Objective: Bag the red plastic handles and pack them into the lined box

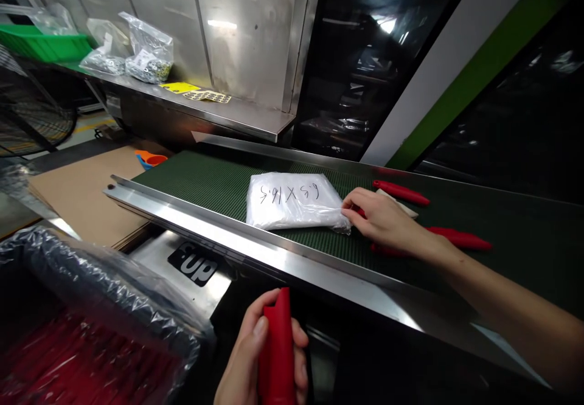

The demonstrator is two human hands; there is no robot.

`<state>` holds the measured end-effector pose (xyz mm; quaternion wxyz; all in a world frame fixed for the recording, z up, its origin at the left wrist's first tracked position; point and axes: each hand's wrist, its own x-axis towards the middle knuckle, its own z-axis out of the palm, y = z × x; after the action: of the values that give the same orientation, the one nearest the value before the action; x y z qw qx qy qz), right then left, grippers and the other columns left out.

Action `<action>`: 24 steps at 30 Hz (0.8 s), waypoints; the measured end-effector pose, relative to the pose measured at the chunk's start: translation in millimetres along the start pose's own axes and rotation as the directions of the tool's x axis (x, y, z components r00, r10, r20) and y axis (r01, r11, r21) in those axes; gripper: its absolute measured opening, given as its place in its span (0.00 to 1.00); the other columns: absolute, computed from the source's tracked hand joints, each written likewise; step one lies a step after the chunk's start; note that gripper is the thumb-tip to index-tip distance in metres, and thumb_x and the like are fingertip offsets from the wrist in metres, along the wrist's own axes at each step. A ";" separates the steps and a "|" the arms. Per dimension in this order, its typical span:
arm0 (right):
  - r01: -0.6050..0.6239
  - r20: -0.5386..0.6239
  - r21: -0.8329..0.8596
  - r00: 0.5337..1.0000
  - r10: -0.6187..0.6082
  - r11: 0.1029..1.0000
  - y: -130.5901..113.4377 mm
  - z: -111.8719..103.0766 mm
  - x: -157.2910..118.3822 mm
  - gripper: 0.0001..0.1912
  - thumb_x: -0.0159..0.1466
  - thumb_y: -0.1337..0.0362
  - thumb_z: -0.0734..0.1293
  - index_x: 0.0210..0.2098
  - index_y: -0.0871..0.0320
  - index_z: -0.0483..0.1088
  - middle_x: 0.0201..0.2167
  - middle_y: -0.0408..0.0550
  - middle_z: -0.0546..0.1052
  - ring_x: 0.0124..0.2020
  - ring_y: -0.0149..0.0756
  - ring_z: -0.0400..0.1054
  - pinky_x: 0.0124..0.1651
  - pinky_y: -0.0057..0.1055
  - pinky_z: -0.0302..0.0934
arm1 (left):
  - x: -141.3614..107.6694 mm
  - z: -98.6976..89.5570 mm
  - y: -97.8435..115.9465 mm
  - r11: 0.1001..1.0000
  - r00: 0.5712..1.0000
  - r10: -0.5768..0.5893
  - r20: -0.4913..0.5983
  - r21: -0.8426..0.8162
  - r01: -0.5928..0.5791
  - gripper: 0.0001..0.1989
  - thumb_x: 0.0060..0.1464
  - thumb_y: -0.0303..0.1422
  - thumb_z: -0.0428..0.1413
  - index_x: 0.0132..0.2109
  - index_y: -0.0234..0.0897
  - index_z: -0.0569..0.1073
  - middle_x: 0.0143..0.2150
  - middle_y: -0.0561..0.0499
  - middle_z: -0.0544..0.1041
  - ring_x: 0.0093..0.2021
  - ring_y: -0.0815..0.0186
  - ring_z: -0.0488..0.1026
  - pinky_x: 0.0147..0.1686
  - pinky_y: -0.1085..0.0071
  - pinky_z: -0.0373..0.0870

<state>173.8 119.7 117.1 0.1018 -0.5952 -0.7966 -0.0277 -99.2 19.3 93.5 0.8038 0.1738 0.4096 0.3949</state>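
Observation:
At the bottom centre, my left hand (244,362) is wrapped round a red plastic piece (278,350) with a notched top end, held upright. My right hand (374,213) reaches over the green ribbed belt (201,180), its thumb and fingers pinched together at the right end of a white plastic packet (292,204). The packet lies flat and bears handwritten figures, seen upside down. Behind and beside my right hand lie a red piece (401,192) and another red piece (460,238), with a pale strip partly hidden between them.
A plastic-lined bin (150,308) of red pieces stands at the lower left. Cardboard sheets (86,186) and an orange and blue item (150,159) lie left of the belt. A steel shelf (255,116) behind holds bags of small parts (150,58). A fan stands far left.

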 end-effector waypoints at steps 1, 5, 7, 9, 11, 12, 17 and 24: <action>0.010 0.000 -0.026 1.000 -0.010 1.000 -0.2 -1.1 -1.5 0.07 0.69 0.63 0.62 0.41 0.60 0.69 0.40 0.48 0.73 0.37 0.36 0.67 0.40 0.34 0.62 | 0.1 0.0 -0.2 1.000 1.000 0.013 0.009 0.004 -0.013 0.16 0.65 0.34 0.38 0.57 0.36 0.55 0.30 0.48 0.74 0.20 0.67 0.67 0.18 0.74 0.64; 0.107 0.017 -0.155 0.994 -0.106 0.982 -14.1 -4.9 -4.5 0.11 0.68 0.64 0.62 0.48 0.62 0.68 0.45 0.53 0.72 0.43 0.41 0.66 0.42 0.35 0.60 | -2.1 0.5 -0.7 0.999 0.999 0.030 0.035 0.009 -0.030 0.16 0.65 0.33 0.38 0.57 0.35 0.56 0.31 0.48 0.74 0.21 0.67 0.68 0.18 0.74 0.65; 0.186 0.066 -0.221 0.982 -0.176 0.957 -23.3 -4.2 -3.2 0.08 0.68 0.67 0.62 0.44 0.61 0.70 0.44 0.53 0.72 0.42 0.41 0.65 0.42 0.35 0.57 | -3.9 0.8 -1.0 0.999 0.999 0.034 0.038 0.017 -0.035 0.16 0.66 0.34 0.38 0.57 0.36 0.56 0.31 0.48 0.74 0.22 0.67 0.68 0.19 0.74 0.65; 0.237 0.109 -0.280 0.971 -0.215 0.930 -28.8 -0.9 -0.5 0.06 0.67 0.66 0.64 0.41 0.62 0.71 0.43 0.54 0.73 0.42 0.44 0.65 0.40 0.37 0.55 | -5.8 0.8 -1.5 0.998 0.998 0.050 0.044 0.027 -0.051 0.16 0.66 0.34 0.38 0.57 0.36 0.56 0.32 0.49 0.74 0.22 0.68 0.68 0.19 0.74 0.65; 0.247 0.125 -0.327 0.968 -0.218 0.912 -29.3 3.9 2.5 0.09 0.66 0.62 0.66 0.40 0.64 0.71 0.41 0.57 0.74 0.42 0.48 0.65 0.39 0.38 0.53 | -7.7 0.2 -2.2 0.997 0.996 0.070 0.051 0.029 -0.072 0.16 0.66 0.35 0.39 0.57 0.36 0.57 0.32 0.49 0.74 0.23 0.68 0.68 0.20 0.74 0.65; 0.246 0.128 -0.341 0.968 -0.215 0.907 -28.1 6.1 3.6 0.10 0.67 0.61 0.66 0.39 0.64 0.72 0.39 0.58 0.75 0.41 0.48 0.65 0.38 0.38 0.52 | -8.6 -0.4 -2.7 0.997 0.996 0.073 0.052 0.029 -0.075 0.16 0.65 0.36 0.40 0.57 0.36 0.57 0.32 0.49 0.74 0.23 0.68 0.68 0.20 0.75 0.65; 0.243 0.124 -0.314 0.969 -0.214 0.918 -16.3 8.1 2.7 0.14 0.70 0.66 0.59 0.32 0.60 0.72 0.34 0.52 0.76 0.36 0.43 0.65 0.35 0.37 0.49 | -12.8 -5.7 -5.2 0.997 0.997 0.066 0.039 0.039 -0.068 0.18 0.65 0.39 0.41 0.58 0.37 0.58 0.34 0.48 0.74 0.25 0.67 0.68 0.23 0.73 0.66; 0.129 0.001 -0.057 0.992 -0.129 0.990 -9.3 -9.2 -12.5 0.16 0.69 0.62 0.56 0.42 0.60 0.74 0.38 0.54 0.77 0.37 0.41 0.69 0.40 0.37 0.60 | -9.0 -8.6 -6.4 0.999 0.996 0.044 0.073 -0.034 -0.042 0.21 0.66 0.44 0.40 0.57 0.36 0.63 0.34 0.47 0.75 0.28 0.67 0.68 0.27 0.73 0.66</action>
<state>169.4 103.7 124.3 0.0836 -0.5452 -0.8321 -0.0577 -106.0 7.8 89.1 0.8124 0.1839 0.3693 0.4121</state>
